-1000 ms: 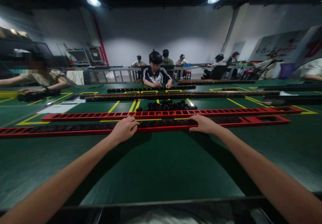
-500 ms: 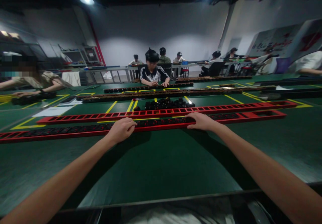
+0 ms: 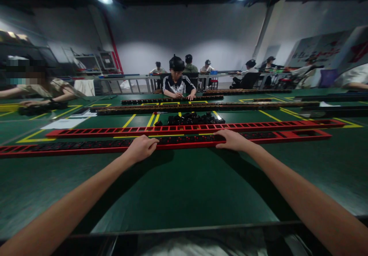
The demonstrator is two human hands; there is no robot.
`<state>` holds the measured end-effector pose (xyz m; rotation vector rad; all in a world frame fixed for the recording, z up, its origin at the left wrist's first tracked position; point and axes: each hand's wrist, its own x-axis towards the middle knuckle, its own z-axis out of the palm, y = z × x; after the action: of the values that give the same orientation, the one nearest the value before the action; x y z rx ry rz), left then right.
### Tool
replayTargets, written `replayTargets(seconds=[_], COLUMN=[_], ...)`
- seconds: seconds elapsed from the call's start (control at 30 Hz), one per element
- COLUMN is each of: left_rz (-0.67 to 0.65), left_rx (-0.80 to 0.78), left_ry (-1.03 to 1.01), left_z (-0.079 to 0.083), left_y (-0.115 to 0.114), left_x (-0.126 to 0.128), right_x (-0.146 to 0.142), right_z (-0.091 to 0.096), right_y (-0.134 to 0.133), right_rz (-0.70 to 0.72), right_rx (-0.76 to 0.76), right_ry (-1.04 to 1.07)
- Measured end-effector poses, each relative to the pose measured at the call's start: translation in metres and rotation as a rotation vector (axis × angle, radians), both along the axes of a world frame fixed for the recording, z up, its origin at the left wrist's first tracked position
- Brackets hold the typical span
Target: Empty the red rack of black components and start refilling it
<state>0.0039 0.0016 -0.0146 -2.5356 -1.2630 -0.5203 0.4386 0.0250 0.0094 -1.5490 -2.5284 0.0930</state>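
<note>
A long, narrow red slotted frame [image 3: 186,145] lies across the green table in front of me, with black square pieces [image 3: 89,144] seated in many of its slots. My left hand [image 3: 142,148] is closed over the near edge of this frame, left of its middle, thumb and fingers bent around it. Farther right, my right hand [image 3: 231,139] grips the same frame, its fingers reaching over the top and its thumb at the near side. Parts of the frame under both hands are hidden. Behind it lies a second red slotted frame [image 3: 120,129], whose slots look mostly unfilled.
A heap of loose black parts [image 3: 195,118] lies behind the second frame. Dark long strips [image 3: 161,108] stretch across the table farther back. White paper [image 3: 64,123] lies at left. A person [image 3: 178,81] sits opposite, and another person [image 3: 43,83] works at left.
The view has shifted slightly, so the scene sits a little farther right. Both hands stay at the near red frame, with no clear movement along it.
</note>
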Motion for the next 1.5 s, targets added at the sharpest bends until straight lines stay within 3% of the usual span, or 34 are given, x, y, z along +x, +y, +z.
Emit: replayTargets(seconds=[0.37, 0.9, 1.23, 1.5], left_rz=[0.181, 0.111, 0.17, 0.137], left_rx=[-0.077, -0.061, -0.083, -0.071], left_ry=[0.134, 0.142, 0.184, 0.171], left_z=[0.007, 0.004, 0.009, 0.003], left_y=[-0.005, -0.002, -0.006, -0.007], left_x=[0.007, 0.001, 0.006, 0.012], right_x=[0.003, 0.001, 0.039, 0.044], right_z=[-0.005, 0.003, 0.011, 0.006], right_y=[0.005, 0.003, 0.007, 0.011], right_rz=[0.033, 0.007, -0.091, -0.08], right_rx=[0.024, 0.007, -0.058, -0.048], right_ry=[0.008, -0.077, -0.088, -0.049])
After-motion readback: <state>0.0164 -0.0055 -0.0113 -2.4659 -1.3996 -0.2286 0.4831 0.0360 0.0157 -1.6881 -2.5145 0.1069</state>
